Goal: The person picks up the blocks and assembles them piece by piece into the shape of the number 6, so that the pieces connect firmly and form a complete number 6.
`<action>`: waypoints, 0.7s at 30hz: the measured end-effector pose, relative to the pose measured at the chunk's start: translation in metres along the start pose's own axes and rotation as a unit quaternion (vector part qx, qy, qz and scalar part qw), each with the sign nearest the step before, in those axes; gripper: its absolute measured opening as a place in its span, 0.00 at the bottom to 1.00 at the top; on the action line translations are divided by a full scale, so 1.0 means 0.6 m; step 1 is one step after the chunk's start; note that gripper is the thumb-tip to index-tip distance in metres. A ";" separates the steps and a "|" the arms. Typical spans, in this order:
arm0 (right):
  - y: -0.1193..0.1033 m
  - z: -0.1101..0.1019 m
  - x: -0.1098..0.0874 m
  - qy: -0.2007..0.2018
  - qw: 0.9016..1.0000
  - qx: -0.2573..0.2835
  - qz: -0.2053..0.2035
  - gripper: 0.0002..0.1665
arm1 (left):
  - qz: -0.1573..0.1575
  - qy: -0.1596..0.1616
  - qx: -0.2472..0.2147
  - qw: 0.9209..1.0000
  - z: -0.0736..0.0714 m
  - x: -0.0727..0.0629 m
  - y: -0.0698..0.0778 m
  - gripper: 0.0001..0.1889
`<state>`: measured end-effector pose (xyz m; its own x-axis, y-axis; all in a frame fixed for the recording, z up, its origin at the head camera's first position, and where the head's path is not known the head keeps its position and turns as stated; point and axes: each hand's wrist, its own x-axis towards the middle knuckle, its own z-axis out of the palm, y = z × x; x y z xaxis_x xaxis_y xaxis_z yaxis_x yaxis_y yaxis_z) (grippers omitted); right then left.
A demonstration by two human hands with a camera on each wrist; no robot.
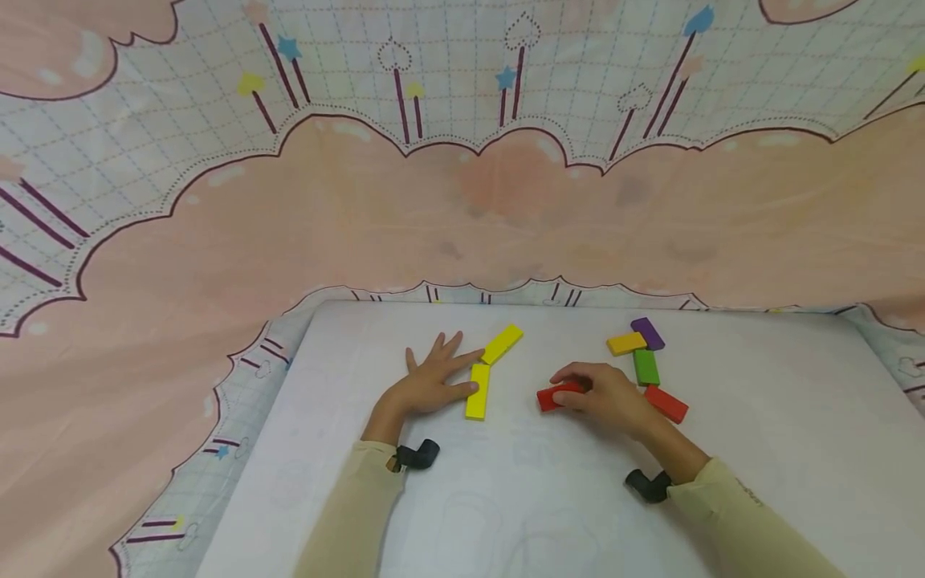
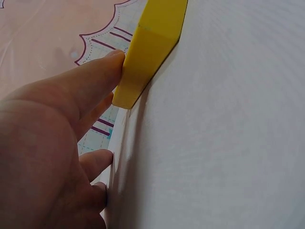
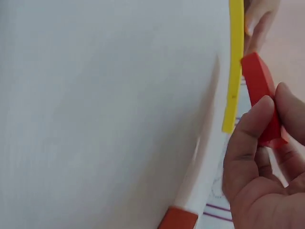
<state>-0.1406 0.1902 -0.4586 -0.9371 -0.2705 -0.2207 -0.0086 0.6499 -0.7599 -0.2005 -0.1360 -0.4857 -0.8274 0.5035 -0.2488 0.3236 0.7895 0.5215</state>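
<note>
My left hand (image 1: 426, 385) lies on the white table with fingers spread. Its thumb touches a yellow block (image 1: 476, 404), and the index fingertip reaches a second yellow block (image 1: 503, 343) set at an angle to the first one's far end. The left wrist view shows the thumb against the side of a yellow block (image 2: 155, 43). To the right, my right hand (image 1: 605, 395) pinches a red block (image 1: 547, 400) between thumb and fingers. In the right wrist view this red block (image 3: 258, 76) is tilted, and its lower part is hidden by the fingers.
Right of the right hand, another red block (image 1: 667, 404) lies near a green block (image 1: 646, 368). An orange-yellow block (image 1: 625, 343) and a purple block (image 1: 648, 334) sit beyond it. A patterned pink cloth (image 1: 462, 217) hangs behind the white table (image 1: 462, 498).
</note>
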 end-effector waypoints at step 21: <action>-0.041 0.054 0.016 -0.045 0.994 0.080 0.064 0.14 | -0.007 0.000 0.003 1.000 0.002 0.003 -0.003 0.33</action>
<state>-0.1383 0.1487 -0.4616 -0.8923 -0.2598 -0.3691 0.1700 0.5641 -0.8080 -0.2020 -0.1363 -0.4882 -0.8322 0.4921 -0.2554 0.3151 0.7988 0.5124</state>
